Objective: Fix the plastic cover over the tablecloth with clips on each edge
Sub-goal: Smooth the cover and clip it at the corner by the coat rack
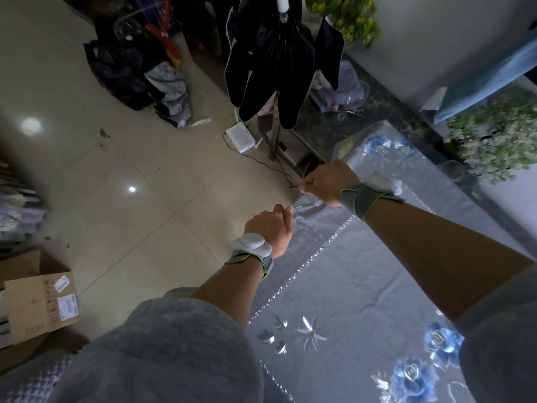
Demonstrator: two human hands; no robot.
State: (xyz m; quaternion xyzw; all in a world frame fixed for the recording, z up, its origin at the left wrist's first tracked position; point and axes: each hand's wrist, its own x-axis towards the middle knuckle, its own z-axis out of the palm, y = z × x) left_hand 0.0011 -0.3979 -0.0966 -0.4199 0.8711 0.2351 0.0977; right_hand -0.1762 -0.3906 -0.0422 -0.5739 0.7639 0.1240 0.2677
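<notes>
The grip of the left hand is clenched on a small clear clip at the desk's left edge, and the right hand pinches the plastic cover just beyond it, pulling it over the floral tablecloth. The likely trouble, I judge, is the slick film slipping from the right fingers, leaving the clip biting only tablecloth. A hard tug could also skew the cover toward the floor.
</notes>
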